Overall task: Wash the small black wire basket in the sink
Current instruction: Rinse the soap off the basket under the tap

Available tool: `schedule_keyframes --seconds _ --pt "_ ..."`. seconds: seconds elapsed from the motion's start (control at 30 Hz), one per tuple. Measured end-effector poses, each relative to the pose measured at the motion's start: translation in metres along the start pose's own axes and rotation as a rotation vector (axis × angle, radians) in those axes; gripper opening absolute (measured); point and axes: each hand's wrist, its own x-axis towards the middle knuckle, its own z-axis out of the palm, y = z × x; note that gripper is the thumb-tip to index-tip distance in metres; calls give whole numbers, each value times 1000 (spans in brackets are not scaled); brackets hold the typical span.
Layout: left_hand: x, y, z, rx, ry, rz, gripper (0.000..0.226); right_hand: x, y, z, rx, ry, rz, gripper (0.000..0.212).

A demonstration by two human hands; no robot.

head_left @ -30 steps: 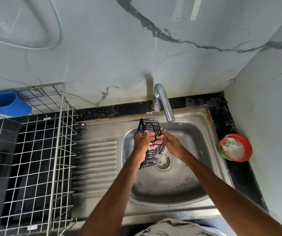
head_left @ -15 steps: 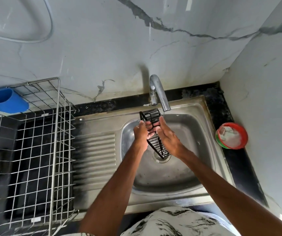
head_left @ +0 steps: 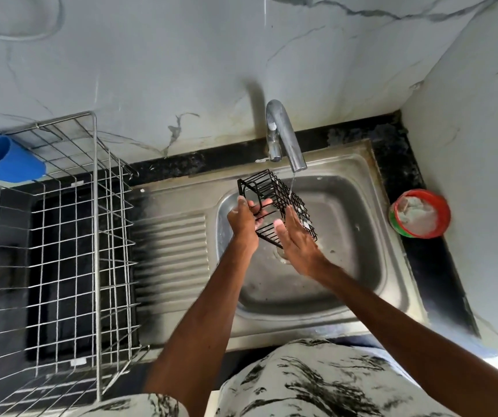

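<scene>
Evidently, washing is under way: the small black wire basket is held above the sink under a stream from the tap, gripped by the left hand, pressed by the flat right hand. Rinsing is judged unfinished.

Our left hand: curled round the wire basket.
Our right hand: fingers straight toward 11 o'clock, touching it.
Our forearms: from 6 and 4 o'clock.
</scene>
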Motion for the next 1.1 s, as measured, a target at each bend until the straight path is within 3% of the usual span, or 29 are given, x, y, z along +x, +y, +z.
schedule_keyframes --seconds 0.13,0.3,0.37,0.47,0.57,0.63,0.7,0.77,0.9,1.1 --pt "2 1 1 14 35 -6 42 32 -21 -7 30 16 -145 73" --pt "6 2 0 22 38 -21 42 79 -23 -19 105 -51 -124 70" --pt "4 3 0 9 27 -20 43 89 -4 -19 153 -56 -78 80" --pt "2 3 0 11 17 -23 42 92 40 -16 172 -60 19 113" --pt "2 1 1 23 16 -12 42 91 93 0 177 -80 161 125" --pt "3 0 2 40 12 1 42 71 83 4 186 -80 225 115" --pt "3 -1 2 45 10 6 41 45 43 0 210 -69 207 79" --pt "2 0 3 33 9 8 39 33 14 -5 241 -38 115 66" --pt "1 4 2 -22 60 -28 39 45 -23 -19 131 -65 -101 70" --pt "4 4 0 -74 47 -64 37 101 -10 -22 116 -144 -73 83"
